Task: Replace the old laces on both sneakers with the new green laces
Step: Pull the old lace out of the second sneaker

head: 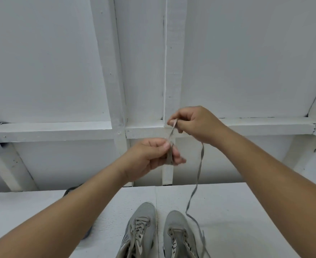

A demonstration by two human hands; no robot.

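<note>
— Forearms are filling the bottom corners, and between them two grey sneakers are sitting side by side on the white tabletop (237,211). What are the hands doing?

— Both are raised above the shoes. The left hand (153,155) is pinching a small wound bundle of the old grey lace (200,164), and the right hand (192,123) is pinching the strand just above it between thumb and fingers. The loose tail is hanging down to the tabletop beside the right sneaker (179,237).

— Which shoe is still laced?

— The left sneaker (140,228) is still carrying its old lace; the right one's eyelets are looking empty. No green lace is showing.

— What might go wrong?

— I'd judge the bundle could be slipping loose if either pinch is easing, since the coil is small. The dangling tail could also be snagging on the right sneaker and dragging it.

— Any writing?

— None is reading clearly; dark marks on the shoes' sides are too blurred to make out.
</note>
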